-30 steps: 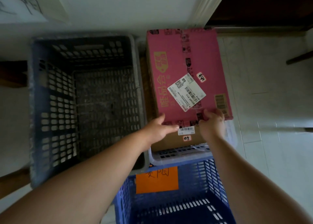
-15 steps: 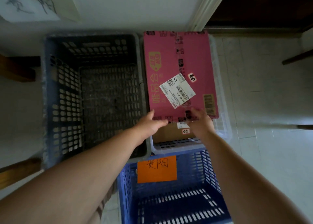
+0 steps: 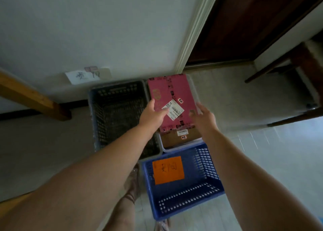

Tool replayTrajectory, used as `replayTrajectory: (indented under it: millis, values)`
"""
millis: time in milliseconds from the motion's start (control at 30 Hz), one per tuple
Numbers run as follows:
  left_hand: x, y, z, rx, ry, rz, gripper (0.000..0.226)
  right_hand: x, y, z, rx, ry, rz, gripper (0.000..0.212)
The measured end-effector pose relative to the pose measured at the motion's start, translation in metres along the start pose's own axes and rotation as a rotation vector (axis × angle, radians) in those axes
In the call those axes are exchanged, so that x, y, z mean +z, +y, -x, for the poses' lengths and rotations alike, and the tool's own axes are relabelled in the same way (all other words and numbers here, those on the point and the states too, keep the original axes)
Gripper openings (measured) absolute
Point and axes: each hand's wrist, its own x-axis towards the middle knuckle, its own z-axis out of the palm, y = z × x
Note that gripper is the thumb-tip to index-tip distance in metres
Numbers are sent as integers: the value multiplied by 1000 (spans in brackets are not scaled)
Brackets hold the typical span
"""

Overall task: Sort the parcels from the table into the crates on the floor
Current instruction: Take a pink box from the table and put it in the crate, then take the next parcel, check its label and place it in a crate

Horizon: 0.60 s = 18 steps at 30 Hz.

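Nearest, short of both hands, the blue crate (image 3: 213, 171) stands on the floor with an orange label (image 3: 168, 170) whose handwriting we cannot read. Past it our left hand (image 3: 152, 115) and right hand (image 3: 204, 117) reach forward with fingers loosely spread, gripping nothing; whether the left fingertips touch the white shipping label we cannot tell. Under and between the hands the pink parcel (image 3: 174, 91) lies flat in the pale crate (image 3: 180, 148), on a brown parcel (image 3: 174, 139) of which only the near strip shows. We judge this parcel placed, so the step in hand is the close of one drop. The next move, as we see it, calls for turning to the worktop, which is out of view, and reading the next parcel's label to pick its crate. Left of the left hand stands the dark crate (image 3: 111, 92), its near corner hidden by our forearm. Beyond the hands, a sheet (image 3: 83, 76) on the wall carries marks too blurred to read.
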Motion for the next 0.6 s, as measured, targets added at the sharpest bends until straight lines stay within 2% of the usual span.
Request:
replayTrajectory:
  millis: [133,233,367,600]
  values:
    - [-24,30,81,176,70,43,69,-12,-34,72,-148,3,-141,59]
    - [-34,36,151,269,168,80,45,-19,-48,130,-312,-3,-183,54]
    - [-48,27,224,317,262,167,74,-23,-61,199,-474,-88,-217,48]
    - [-106,19,331,420,483,257,73,-9,-82,303,-606,-179,-178,50]
